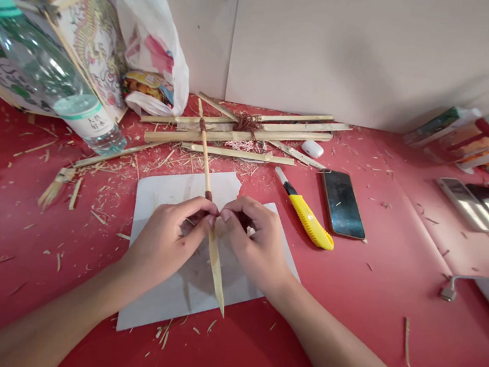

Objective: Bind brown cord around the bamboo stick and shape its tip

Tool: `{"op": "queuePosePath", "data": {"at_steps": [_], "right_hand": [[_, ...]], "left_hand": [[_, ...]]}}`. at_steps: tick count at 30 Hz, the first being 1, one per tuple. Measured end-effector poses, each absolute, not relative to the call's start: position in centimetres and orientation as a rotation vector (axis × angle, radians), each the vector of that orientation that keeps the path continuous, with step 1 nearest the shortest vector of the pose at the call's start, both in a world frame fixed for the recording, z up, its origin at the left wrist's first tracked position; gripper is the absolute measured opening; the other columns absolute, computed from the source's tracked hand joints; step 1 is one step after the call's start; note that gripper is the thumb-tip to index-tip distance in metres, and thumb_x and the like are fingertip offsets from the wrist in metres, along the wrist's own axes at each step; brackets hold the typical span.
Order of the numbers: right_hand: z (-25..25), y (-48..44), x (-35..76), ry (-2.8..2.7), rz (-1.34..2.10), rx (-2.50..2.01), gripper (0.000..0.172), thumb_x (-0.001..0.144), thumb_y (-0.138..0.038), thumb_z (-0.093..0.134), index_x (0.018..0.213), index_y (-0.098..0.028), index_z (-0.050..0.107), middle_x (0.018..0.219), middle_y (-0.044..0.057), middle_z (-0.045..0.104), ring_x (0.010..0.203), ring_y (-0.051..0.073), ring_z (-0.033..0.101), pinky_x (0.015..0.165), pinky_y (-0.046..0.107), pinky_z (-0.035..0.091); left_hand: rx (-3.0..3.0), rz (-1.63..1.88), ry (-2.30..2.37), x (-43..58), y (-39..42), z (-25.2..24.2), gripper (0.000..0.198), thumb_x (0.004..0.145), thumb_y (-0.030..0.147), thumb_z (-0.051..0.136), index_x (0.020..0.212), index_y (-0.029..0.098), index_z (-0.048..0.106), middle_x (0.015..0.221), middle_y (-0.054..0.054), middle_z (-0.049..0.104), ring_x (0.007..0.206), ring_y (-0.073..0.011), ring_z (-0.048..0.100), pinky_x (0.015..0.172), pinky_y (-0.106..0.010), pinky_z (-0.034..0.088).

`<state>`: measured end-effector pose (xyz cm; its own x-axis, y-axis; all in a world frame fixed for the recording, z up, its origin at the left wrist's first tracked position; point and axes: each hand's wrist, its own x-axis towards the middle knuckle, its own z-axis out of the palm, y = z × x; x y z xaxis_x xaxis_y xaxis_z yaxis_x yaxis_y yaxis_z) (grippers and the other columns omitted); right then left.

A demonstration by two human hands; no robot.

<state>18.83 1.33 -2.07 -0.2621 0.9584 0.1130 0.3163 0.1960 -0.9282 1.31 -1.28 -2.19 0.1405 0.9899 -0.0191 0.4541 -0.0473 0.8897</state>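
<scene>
The stick (pixel 217 260) is in both hands, over the white paper (pixel 155 188) on the red worktop (pixel 366 315). Its flat, pointy end aims back at the person. Its thin end aims away, toward the pile of sticks (pixel 285 137). Brown thread (pixel 208 195) goes around it in two spots, one near the thin end and one just past the fingers. The left hand (pixel 171 231) pinches the stick near its middle with thumb and finger. The right hand (pixel 261 244) is pinched shut right beside it, on a tiny bit of the thread.

To the right of the paper lie a yellow knife (pixel 311 220) and a phone (pixel 344 205). A white case (pixel 312 149) sits by the pile. A bottle (pixel 87 112) leans at the left, with a white bag (pixel 155 38) just behind. Wood bits (pixel 75 194) are all around.
</scene>
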Motion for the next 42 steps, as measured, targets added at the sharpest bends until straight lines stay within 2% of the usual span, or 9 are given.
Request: {"op": "queuePosePath", "data": {"at_steps": [5,12,16,20,28,31,33,37,42], "right_hand": [[-2.5,1.3,18.7,-1.488,1.387,-1.148,0.019,0.091,-0.032,0.062,0.077,-0.020,0.064,0.066,-0.002,0.056,0.061,0.012,0.046,0.057,0.027,0.037],[-2.9,1.5,18.9,-1.297,1.603,-1.015,0.027,0.088,-0.045,0.070,0.078,-0.021,0.063,0.071,0.000,0.060,0.065,0.014,0.051,0.058,0.027,0.041],[-2.6,1.6,18.8,-1.290,1.577,-1.024,0.025,0.087,-0.041,0.071,0.074,-0.021,0.064,0.066,-0.002,0.055,0.061,0.012,0.046,0.058,0.026,0.038],[-2.4,1.6,18.8,-1.273,1.508,-1.092,0.021,0.087,-0.034,0.068,0.072,-0.021,0.062,0.063,-0.004,0.051,0.060,0.012,0.045,0.060,0.027,0.039],[-3.3,1.9,19.3,-1.207,1.329,-1.064,0.033,0.098,-0.046,0.056,0.077,-0.021,0.064,0.068,-0.001,0.049,0.061,0.014,0.044,0.058,0.029,0.036],[-3.5,2.2,19.2,-1.185,1.346,-1.088,0.030,0.098,-0.043,0.056,0.080,-0.021,0.063,0.067,-0.002,0.048,0.060,0.013,0.044,0.058,0.029,0.035],[-3.4,2.2,19.1,-1.199,1.369,-1.110,0.023,0.097,-0.040,0.056,0.085,-0.022,0.063,0.068,-0.003,0.048,0.059,0.013,0.044,0.058,0.028,0.037],[-3.2,2.1,18.8,-1.238,1.396,-1.123,0.013,0.095,-0.037,0.058,0.095,-0.024,0.060,0.076,-0.002,0.053,0.063,0.013,0.049,0.060,0.027,0.043],[-3.5,1.9,18.6,-1.343,1.448,-1.112,0.019,0.095,-0.030,0.054,0.111,-0.025,0.062,0.090,0.001,0.065,0.071,0.014,0.059,0.066,0.028,0.051]], "left_hand": [[1.608,0.849,1.423,1.4,-1.3,-2.2,0.015,0.100,0.030,0.056,0.096,0.023,0.069,0.082,0.001,0.071,0.071,-0.0145,0.066,0.064,-0.025,0.049],[1.557,0.851,1.399,1.5,-1.3,-2.0,0.018,0.101,0.034,0.055,0.095,0.023,0.068,0.078,0.001,0.067,0.068,-0.0143,0.062,0.059,-0.025,0.045],[1.533,0.891,1.371,1.6,-1.4,-2.0,0.015,0.099,0.031,0.058,0.094,0.023,0.069,0.080,0.000,0.069,0.071,-0.0148,0.064,0.064,-0.026,0.048],[1.457,0.904,1.354,1.6,-1.6,-2.1,0.020,0.100,0.037,0.058,0.105,0.025,0.073,0.077,0.000,0.067,0.070,-0.0158,0.062,0.059,-0.026,0.046],[1.174,0.993,1.313,1.8,-1.7,-2.2,0.027,0.098,0.046,0.061,0.105,0.024,0.075,0.095,-0.004,0.073,0.076,-0.0152,0.067,0.072,-0.028,0.056],[1.069,1.034,1.269,2.0,-1.6,-2.4,0.025,0.095,0.043,0.065,0.112,0.024,0.067,0.083,-0.001,0.070,0.069,-0.0137,0.065,0.067,-0.026,0.055],[0.971,1.057,1.243,2.1,-1.6,-2.5,0.035,0.093,0.041,0.069,0.123,0.025,0.058,0.080,0.001,0.069,0.067,-0.0140,0.065,0.066,-0.027,0.055],[0.835,1.053,1.227,2.2,-1.6,-2.5,0.055,0.089,0.040,0.075,0.134,0.024,0.049,0.085,-0.001,0.070,0.067,-0.0139,0.065,0.064,-0.026,0.055],[0.808,1.000,1.155,2.3,-1.4,-2.3,0.049,0.089,0.039,0.074,0.130,0.020,0.055,0.085,-0.001,0.068,0.066,-0.0119,0.060,0.062,-0.024,0.051]]}}
